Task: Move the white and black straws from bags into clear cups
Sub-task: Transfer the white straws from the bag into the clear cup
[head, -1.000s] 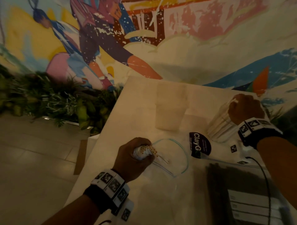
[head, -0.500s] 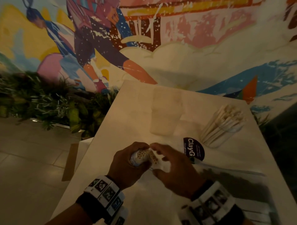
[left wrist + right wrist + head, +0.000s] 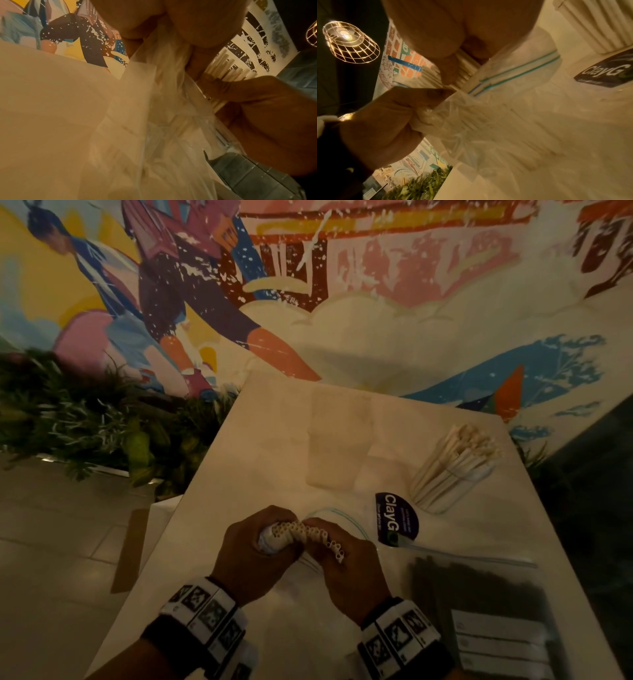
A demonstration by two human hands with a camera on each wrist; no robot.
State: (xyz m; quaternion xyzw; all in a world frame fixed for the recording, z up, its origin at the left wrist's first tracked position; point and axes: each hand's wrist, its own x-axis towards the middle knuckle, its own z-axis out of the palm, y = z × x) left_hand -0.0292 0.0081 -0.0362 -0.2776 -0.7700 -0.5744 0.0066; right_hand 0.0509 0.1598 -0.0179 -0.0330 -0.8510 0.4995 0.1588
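Down at the near middle of the table [image 3: 239, 440], both hands meet over a bundle of white straws [image 3: 301, 537] that sticks out of a clear zip bag [image 3: 513, 108]. The left hand [image 3: 251, 556] has its fingers curled round the bag and the straws inside it, gripping the bundle from the left. The right hand [image 3: 349, 566] closes on the open ends of the straws from the right, its fingers and thumb pinching a fanned row of them just beside the left hand. From the right wrist view the bag's blue-green zip strip [image 3: 518, 70] shows open just past the fingers, and the plastic is crumpled under the left thumb. From the left wrist view the bag hangs down as a pale wrinkled sheet toward the table, though the picture is blurred. Farther off on the right side of the table stands a clear cup [image 3: 442, 491] already packed with white straws [image 3: 459, 453] leaning to the right. A second clear cup [image 3: 337, 446] stands at the far middle, well apart from the hands; what it holds cannot be told. Between the hands and the filled cup lies a dark round sticker [image 3: 397, 517] with white letters. On the near right lies another clear bag full of black straws [image 3: 479, 587], flat on the table, with white label strips [image 3: 496, 642] on its near end.
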